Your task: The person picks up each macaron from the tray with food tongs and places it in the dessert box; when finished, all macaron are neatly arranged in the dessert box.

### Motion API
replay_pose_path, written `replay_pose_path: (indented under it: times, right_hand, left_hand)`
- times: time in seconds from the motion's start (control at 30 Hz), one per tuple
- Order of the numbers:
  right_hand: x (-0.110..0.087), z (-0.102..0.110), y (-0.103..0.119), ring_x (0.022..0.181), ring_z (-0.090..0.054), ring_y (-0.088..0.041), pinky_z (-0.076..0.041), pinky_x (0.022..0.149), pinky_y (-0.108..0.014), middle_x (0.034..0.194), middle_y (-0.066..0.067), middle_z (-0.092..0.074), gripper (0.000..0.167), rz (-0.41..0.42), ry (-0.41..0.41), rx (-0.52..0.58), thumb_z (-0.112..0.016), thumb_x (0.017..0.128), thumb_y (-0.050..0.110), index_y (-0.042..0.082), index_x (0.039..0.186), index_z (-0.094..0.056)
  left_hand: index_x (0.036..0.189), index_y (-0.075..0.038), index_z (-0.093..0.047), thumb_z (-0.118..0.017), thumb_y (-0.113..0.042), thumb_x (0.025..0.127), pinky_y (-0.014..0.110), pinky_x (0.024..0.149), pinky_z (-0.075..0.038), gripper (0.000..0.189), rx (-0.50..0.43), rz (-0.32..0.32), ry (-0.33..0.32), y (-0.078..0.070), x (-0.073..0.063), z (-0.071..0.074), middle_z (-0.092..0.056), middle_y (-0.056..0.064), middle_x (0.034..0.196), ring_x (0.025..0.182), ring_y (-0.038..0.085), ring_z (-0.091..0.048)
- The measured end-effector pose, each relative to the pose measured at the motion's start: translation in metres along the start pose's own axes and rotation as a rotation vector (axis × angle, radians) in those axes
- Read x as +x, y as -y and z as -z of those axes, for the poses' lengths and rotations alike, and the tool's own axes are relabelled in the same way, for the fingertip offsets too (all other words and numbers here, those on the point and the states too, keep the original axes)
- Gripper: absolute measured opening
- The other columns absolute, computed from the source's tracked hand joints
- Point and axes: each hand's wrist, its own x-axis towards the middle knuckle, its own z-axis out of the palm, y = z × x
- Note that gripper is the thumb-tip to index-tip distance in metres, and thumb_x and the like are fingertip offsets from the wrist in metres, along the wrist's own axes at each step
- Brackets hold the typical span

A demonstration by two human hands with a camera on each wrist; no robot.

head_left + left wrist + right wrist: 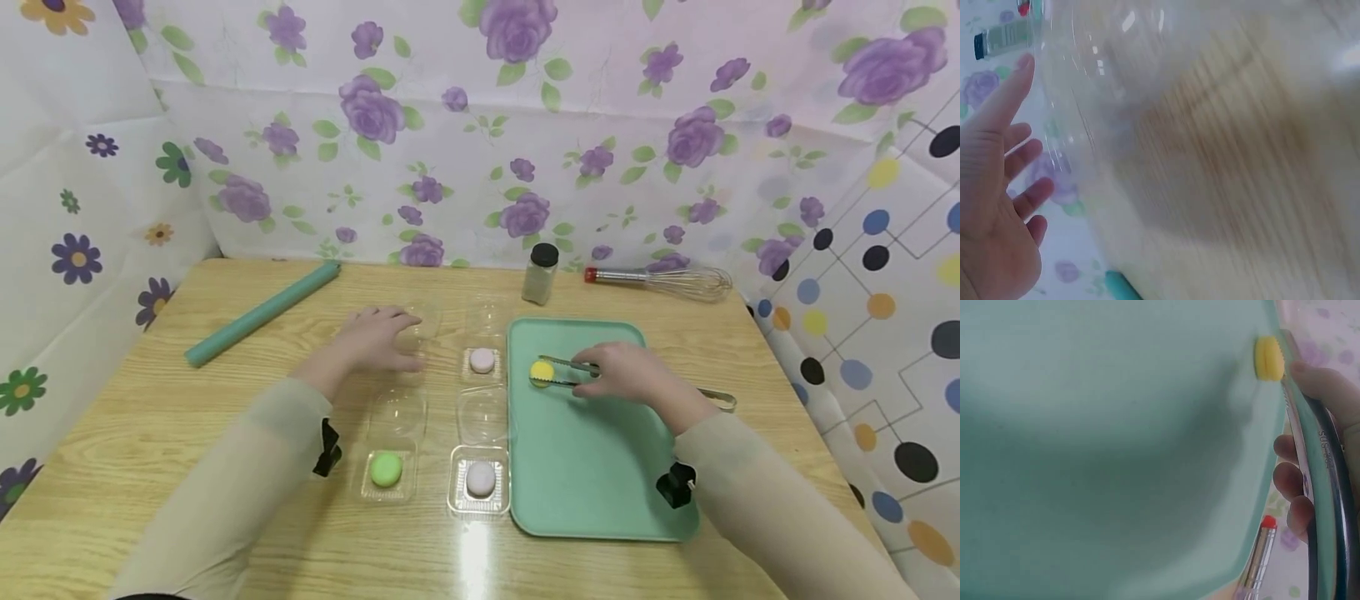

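My right hand [622, 372] grips metal tongs [1325, 469] over the green tray [600, 500]. The serrated tips lie on either side of a yellow macaron [542, 372] near the tray's left edge; whether they squeeze it I cannot tell. My left hand [375, 340], its fingers loosely spread, hovers beside a clear plastic box [423, 317] at the back left, partly hidden by that hand. Other clear boxes stand left of the tray: one holds a green macaron [386, 469], two hold pale pink macarons, a back one [482, 360] and a front one [481, 479]. Their lids are raised.
A teal roll [262, 312] lies slanted at the table's back left. Behind the tray stands a small jar with a black lid [540, 273], and a whisk [675, 282] with a red-tipped handle lies to its right. Patterned cloths line the back and sides.
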Motion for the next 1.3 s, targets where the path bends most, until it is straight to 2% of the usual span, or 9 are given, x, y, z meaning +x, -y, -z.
replay_pose_path:
  times: [0.17,0.37,0.5,0.87,1.17,1.3]
  right_hand:
    - [-0.002,-0.001,0.0,0.095,-0.061,-0.024,-0.049,0.08,-0.043,0.109,-0.007,-0.066,0.049,0.011,0.012,0.004,-0.071,0.08,0.042,0.011,0.117,-0.065]
    - [0.0,-0.006,-0.001,0.096,-0.061,-0.024,-0.048,0.082,-0.044,0.109,-0.007,-0.066,0.049,-0.001,0.02,0.002,-0.071,0.08,0.041,0.01,0.118,-0.065]
    - [0.001,-0.01,-0.001,0.095,-0.061,-0.023,-0.048,0.081,-0.043,0.109,-0.007,-0.066,0.049,-0.006,0.022,0.009,-0.071,0.08,0.041,0.01,0.118,-0.065]
    - [-0.001,-0.011,0.0,0.094,-0.061,-0.022,-0.048,0.081,-0.043,0.109,-0.006,-0.066,0.048,-0.007,0.005,0.021,-0.07,0.081,0.039,0.009,0.118,-0.064]
    - [0.001,-0.007,0.002,0.08,-0.059,-0.014,-0.049,0.071,-0.038,0.101,-0.004,-0.067,0.045,0.015,-0.042,0.059,-0.07,0.082,0.036,0.008,0.116,-0.065]
    - [0.006,-0.001,0.008,0.086,-0.062,-0.018,-0.05,0.075,-0.04,0.104,-0.006,-0.067,0.046,0.032,-0.075,0.054,-0.069,0.082,0.038,0.008,0.118,-0.065]
  left_hand:
    - [0.142,-0.012,-0.039,-0.069,-0.05,0.08,0.065,0.102,-0.014,0.079,-0.047,-0.013,0.013,0.014,-0.008,-0.004,-0.032,0.017,0.147,0.13,0.048,-0.025]
    - [0.143,-0.012,-0.038,-0.07,-0.046,0.08,0.065,0.101,-0.013,0.078,-0.142,0.002,-0.039,0.031,-0.017,-0.012,-0.031,0.018,0.147,0.129,0.047,-0.025]
    - [0.143,-0.013,-0.038,-0.069,-0.046,0.081,0.064,0.102,-0.012,0.078,-0.171,0.018,-0.041,0.037,-0.02,-0.016,-0.029,0.018,0.148,0.129,0.046,-0.024]
    - [0.143,-0.013,-0.04,-0.069,-0.044,0.082,0.062,0.101,-0.014,0.075,-0.154,0.015,-0.031,0.035,-0.025,-0.014,-0.032,0.015,0.147,0.127,0.043,-0.026]
    - [0.14,-0.014,-0.044,-0.069,-0.047,0.081,0.059,0.098,-0.019,0.073,-0.096,0.021,-0.058,0.034,-0.023,-0.017,-0.037,0.011,0.144,0.124,0.04,-0.029]
    - [0.14,-0.014,-0.045,-0.069,-0.048,0.081,0.059,0.096,-0.021,0.073,-0.088,0.028,-0.064,0.034,-0.023,-0.017,-0.037,0.012,0.143,0.124,0.04,-0.03]
